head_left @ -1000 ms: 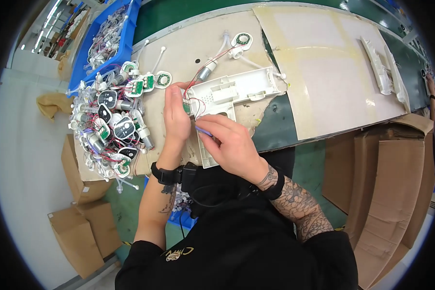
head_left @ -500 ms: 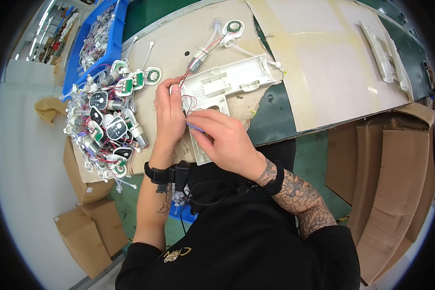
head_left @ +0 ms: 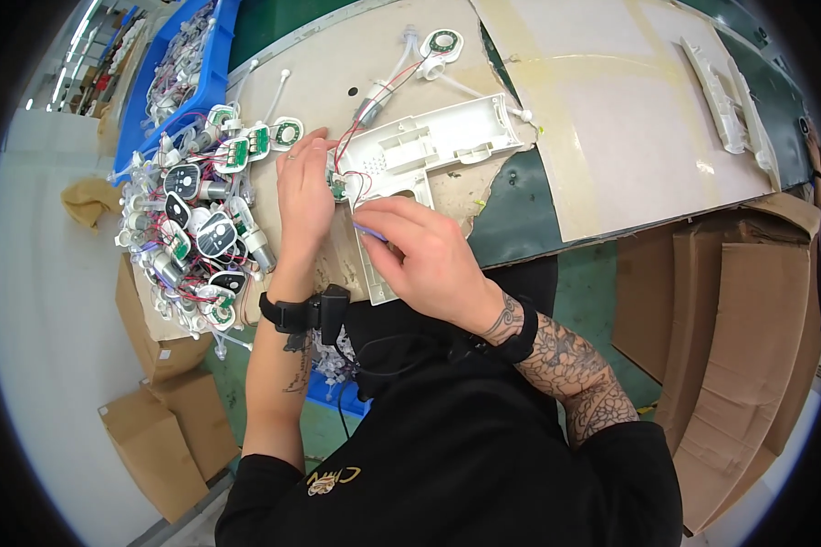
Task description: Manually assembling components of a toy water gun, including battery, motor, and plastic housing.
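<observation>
Working at the wired end of the white casing [head_left: 409, 153], at twelve o'clock on the counter [head_left: 315, 87], seems the step in hand. The right hand [head_left: 421, 255] pinches a slim purple piece [head_left: 370, 232] at the casing's seven o'clock; the left hand [head_left: 306, 196] holds its fingers extended at nine, clasping nothing visible. Next calls for a steady casing and red wires [head_left: 342, 146] kept unpinched.

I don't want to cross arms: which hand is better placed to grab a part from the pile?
Probably your left hand: it is nearer the pile, while your right hand holds a purple piece at the casing.
</observation>
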### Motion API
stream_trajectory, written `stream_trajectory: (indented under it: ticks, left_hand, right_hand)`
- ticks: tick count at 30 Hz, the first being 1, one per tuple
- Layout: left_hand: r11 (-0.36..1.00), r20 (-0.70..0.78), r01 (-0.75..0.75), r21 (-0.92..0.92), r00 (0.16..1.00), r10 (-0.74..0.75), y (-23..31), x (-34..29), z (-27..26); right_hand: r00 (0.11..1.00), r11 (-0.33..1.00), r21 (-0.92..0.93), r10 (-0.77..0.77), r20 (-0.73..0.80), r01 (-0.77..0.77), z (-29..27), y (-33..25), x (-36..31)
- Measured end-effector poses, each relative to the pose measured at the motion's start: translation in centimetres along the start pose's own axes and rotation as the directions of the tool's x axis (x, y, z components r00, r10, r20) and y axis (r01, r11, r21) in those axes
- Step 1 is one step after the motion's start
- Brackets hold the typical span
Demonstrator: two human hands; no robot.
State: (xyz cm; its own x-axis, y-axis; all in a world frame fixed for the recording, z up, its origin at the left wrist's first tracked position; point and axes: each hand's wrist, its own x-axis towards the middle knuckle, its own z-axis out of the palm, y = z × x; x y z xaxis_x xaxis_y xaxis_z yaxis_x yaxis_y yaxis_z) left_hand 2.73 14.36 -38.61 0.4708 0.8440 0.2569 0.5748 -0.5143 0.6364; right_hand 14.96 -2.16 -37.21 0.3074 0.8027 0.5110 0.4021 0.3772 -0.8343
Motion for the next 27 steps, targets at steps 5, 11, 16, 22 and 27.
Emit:
stream_trajectory:
  ticks: [5,11,16,22,27]
  left_hand:
    - [0.998,-0.043,0.015,-0.062,0.999,-0.018,-0.9,0.1,0.5]
    - [0.994,-0.021,-0.085,0.065,0.996,0.087,-0.8,0.4,0.4]
    - [0.996,-0.059,-0.054,0.073,0.997,0.059,-0.7,0.1,0.5]
    - [0.997,-0.06,-0.024,0.069,0.998,0.028,-0.6,0.1,0.7]
    - [0.999,0.0,0.002,0.04,1.0,-0.002,-0.3,0.2,-0.2]
  right_hand:
    - [0.999,0.999,0.019,-0.036,-0.032,0.037,0.4,0.2,0.0]
    - [0.982,0.977,0.134,0.174,-0.069,-0.163,-0.4,-1.4,0.0]
    - [0.999,0.996,-0.088,-0.037,-0.036,0.034,0.4,-1.3,-1.2]
    - [0.948,0.955,-0.253,-0.071,0.309,0.154,-0.7,-3.2,-2.5]
    - [0.912,0.991,-0.08,-0.069,0.404,0.11,-1.9,-3.4,-1.2]
